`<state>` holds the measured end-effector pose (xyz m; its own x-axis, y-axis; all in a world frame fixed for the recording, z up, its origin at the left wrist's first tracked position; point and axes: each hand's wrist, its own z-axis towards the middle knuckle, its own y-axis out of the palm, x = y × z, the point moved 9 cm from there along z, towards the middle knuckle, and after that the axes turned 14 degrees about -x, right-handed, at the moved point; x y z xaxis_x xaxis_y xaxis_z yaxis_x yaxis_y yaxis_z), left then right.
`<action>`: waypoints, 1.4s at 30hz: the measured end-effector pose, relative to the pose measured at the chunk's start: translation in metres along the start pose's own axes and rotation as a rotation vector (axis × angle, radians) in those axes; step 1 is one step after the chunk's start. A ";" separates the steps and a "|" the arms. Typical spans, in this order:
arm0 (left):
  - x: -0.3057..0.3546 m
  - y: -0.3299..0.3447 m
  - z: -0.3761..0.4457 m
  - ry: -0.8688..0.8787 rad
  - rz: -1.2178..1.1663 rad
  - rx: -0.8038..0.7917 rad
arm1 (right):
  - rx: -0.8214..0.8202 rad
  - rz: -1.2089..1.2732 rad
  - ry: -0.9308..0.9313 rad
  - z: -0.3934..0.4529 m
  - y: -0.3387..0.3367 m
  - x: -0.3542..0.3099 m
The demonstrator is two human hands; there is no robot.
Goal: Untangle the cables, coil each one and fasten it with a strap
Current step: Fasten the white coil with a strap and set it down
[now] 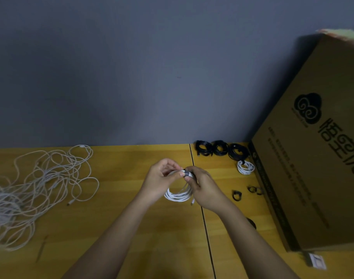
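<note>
A coiled white cable (178,195) hangs between both hands above the middle of the wooden table (115,218). My left hand (162,178) pinches the top of the coil. My right hand (200,186) pinches a dark strap (186,174) wrapped round the top of the coil. A large tangle of white cables (37,188) lies spread over the left part of the table. At the back right lie three coiled black cables (220,149) in a row, with one coiled white cable (245,167) in front of them.
A big brown cardboard box (317,154) stands along the right side of the table. Loose black straps (237,195) (255,189) lie beside it, another dark one (252,223) nearer my right arm. A small white card (318,261) lies at the box's front corner. A grey wall rises behind.
</note>
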<state>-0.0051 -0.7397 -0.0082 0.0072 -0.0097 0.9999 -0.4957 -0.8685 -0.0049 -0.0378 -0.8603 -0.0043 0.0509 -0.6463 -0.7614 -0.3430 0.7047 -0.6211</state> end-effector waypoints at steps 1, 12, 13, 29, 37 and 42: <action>-0.001 0.000 0.001 0.001 0.006 -0.005 | -0.016 0.009 -0.002 0.002 0.001 0.002; -0.018 0.011 0.001 -0.140 0.565 -0.132 | 0.036 -0.026 0.077 0.010 -0.004 0.031; -0.018 0.012 0.002 -0.134 0.581 -0.135 | 0.040 -0.010 0.073 0.009 -0.004 0.033; -0.046 0.041 0.051 -0.144 0.326 -0.085 | 0.251 0.719 0.219 -0.005 -0.008 0.113; -0.093 0.071 0.104 -0.346 0.427 -0.068 | 0.288 0.436 0.336 0.002 -0.058 0.210; -0.116 0.074 0.123 -0.456 0.575 -0.019 | 0.273 0.269 0.353 0.034 -0.096 0.268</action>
<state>0.0642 -0.8644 -0.1257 0.1003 -0.6698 0.7358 -0.5446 -0.6558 -0.5228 0.0410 -1.0911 -0.1549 -0.3413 -0.4582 -0.8207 -0.0410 0.8796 -0.4740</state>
